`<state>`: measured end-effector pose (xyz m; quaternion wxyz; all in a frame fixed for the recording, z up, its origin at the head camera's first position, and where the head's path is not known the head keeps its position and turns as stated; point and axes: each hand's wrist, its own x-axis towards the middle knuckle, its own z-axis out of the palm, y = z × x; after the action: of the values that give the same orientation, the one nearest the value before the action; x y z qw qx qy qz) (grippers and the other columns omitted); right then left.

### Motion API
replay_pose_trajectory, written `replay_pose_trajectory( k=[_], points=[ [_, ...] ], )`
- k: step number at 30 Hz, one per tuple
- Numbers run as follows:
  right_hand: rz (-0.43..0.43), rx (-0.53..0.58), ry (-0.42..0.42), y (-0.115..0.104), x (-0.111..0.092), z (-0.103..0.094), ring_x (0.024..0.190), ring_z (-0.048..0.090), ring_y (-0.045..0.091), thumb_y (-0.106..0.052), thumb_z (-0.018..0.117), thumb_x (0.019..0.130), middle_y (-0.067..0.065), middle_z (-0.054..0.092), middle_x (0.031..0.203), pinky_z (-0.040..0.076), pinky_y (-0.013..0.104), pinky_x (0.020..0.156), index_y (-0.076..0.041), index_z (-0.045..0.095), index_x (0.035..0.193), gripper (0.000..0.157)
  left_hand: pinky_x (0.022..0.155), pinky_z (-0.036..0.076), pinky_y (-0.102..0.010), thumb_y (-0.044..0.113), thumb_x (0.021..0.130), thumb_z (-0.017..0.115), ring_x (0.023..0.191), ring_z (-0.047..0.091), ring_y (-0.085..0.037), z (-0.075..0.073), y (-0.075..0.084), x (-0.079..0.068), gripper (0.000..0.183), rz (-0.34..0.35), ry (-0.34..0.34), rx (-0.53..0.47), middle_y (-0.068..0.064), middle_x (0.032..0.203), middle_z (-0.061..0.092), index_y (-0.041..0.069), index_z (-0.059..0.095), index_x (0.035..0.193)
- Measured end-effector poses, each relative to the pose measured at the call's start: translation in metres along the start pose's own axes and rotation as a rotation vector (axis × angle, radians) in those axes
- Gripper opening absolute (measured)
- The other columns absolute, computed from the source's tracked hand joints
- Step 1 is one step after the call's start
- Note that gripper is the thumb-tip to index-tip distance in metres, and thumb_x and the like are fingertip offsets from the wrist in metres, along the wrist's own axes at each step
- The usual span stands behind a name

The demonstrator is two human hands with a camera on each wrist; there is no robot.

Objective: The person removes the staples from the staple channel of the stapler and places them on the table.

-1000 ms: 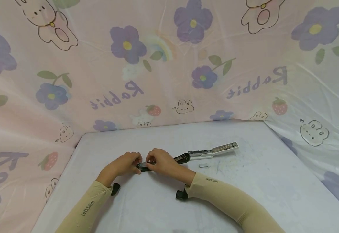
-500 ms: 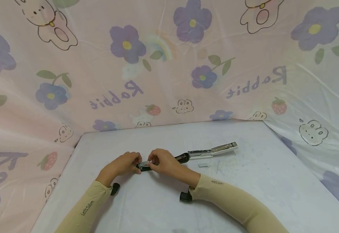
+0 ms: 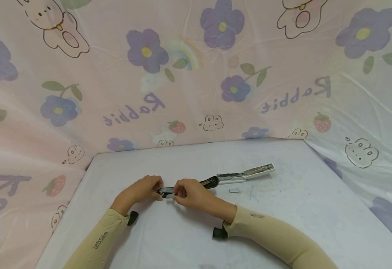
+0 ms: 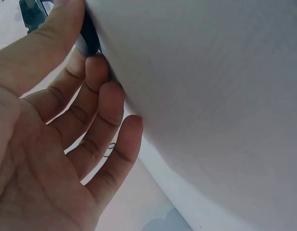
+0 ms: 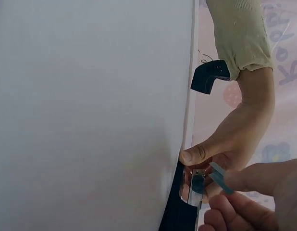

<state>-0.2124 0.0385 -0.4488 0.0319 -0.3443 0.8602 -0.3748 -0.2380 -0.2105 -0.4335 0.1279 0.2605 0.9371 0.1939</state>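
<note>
A black stapler (image 3: 211, 182) lies opened out flat on the white table, its metal magazine (image 3: 167, 190) facing up. My left hand (image 3: 145, 189) holds the stapler's left end between thumb and fingers; the dark base end (image 4: 90, 36) shows under the thumb in the left wrist view. Just in front of the magazine, my right hand (image 3: 194, 195) pinches a short silvery strip of staples (image 5: 220, 177) between thumb and index finger. The strip is off the magazine, tilted, one end sticking out past the fingertips. My right hand hides the stapler's middle in the head view.
A white stapler (image 3: 260, 170), also opened out, lies at the right, its left end close to the black one. Another short staple strip (image 3: 235, 190) rests on the table (image 3: 169, 239) in front of it. A patterned curtain (image 3: 196, 74) hangs around the table.
My right hand has moved a little right and toward me, taking the staple strip from over the magazine to its near side. My left hand has stayed on the black stapler.
</note>
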Motion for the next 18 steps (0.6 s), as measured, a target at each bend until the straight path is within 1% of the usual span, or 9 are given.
replay_pose_trajectory(
  k=[6,8,10,13,15,17,18],
  points=[
    [0.023,-0.028,-0.024,-0.0012,-0.0064,-0.0001,0.074,0.056,0.004,-0.013,0.08,0.098,-0.009,0.061,0.081,0.048,0.021,0.069,-0.013,0.072,0.099,0.008,0.081,0.046,-0.036,0.021,0.088,0.091,0.084,0.05,-0.014,0.0018,-0.0029,0.0014,0.035,-0.014,0.001,-0.01,0.002,0.089,0.058,0.008,0.064,0.106],
    [0.036,-0.034,-0.038,-0.0022,-0.008,-0.0003,0.074,0.057,0.005,-0.015,0.08,0.098,-0.009,0.062,0.081,0.048,0.021,0.069,-0.013,0.073,0.1,0.008,0.081,0.046,-0.036,0.021,0.087,0.091,0.084,0.05,-0.014,0.002,-0.0034,0.0015,0.035,-0.013,0.004,-0.014,0.002,0.088,0.058,0.008,0.064,0.106],
    [0.042,-0.054,-0.044,-0.0024,-0.0089,0.0,0.073,0.057,0.004,-0.015,0.081,0.098,-0.011,0.061,0.079,0.05,0.025,0.076,-0.014,0.073,0.1,0.008,0.08,0.046,-0.035,0.021,0.087,0.092,0.083,0.05,-0.014,0.0018,-0.0036,0.0013,0.035,-0.008,0.006,-0.015,0.002,0.088,0.057,0.008,0.064,0.106],
    [0.043,-0.064,-0.057,-0.0018,-0.0094,0.0012,0.071,0.056,0.003,-0.015,0.081,0.098,-0.012,0.061,0.076,0.051,0.027,0.076,-0.014,0.073,0.1,0.009,0.08,0.046,-0.035,0.021,0.087,0.092,0.083,0.049,-0.014,0.0017,-0.0029,0.0009,0.036,-0.004,0.007,-0.012,0.001,0.088,0.058,0.009,0.064,0.105],
    [0.04,-0.076,-0.065,-0.0009,-0.0099,0.0026,0.069,0.054,0.0,-0.015,0.082,0.097,-0.012,0.06,0.074,0.051,0.026,0.075,-0.014,0.072,0.1,0.01,0.08,0.046,-0.035,0.021,0.087,0.092,0.083,0.049,-0.014,0.0016,-0.0023,0.0009,0.035,-0.006,0.006,-0.011,0.001,0.088,0.058,0.009,0.064,0.105],
    [0.04,-0.079,-0.079,0.0,-0.0104,0.004,0.069,0.054,-0.001,-0.014,0.082,0.097,-0.012,0.061,0.074,0.049,0.022,0.067,-0.013,0.072,0.1,0.01,0.08,0.045,-0.035,0.021,0.087,0.092,0.083,0.049,-0.014,0.0014,-0.0016,0.0007,0.035,-0.009,0.005,-0.011,0.001,0.088,0.058,0.009,0.064,0.105],
    [0.039,-0.087,-0.085,0.0004,-0.0108,0.0045,0.069,0.055,-0.001,-0.014,0.082,0.097,-0.011,0.062,0.075,0.049,0.02,0.068,-0.013,0.072,0.1,0.011,0.08,0.045,-0.035,0.02,0.087,0.092,0.083,0.049,-0.014,0.0012,-0.0013,0.0004,0.035,-0.008,0.004,-0.012,0.001,0.088,0.057,0.008,0.064,0.105]
  ],
)
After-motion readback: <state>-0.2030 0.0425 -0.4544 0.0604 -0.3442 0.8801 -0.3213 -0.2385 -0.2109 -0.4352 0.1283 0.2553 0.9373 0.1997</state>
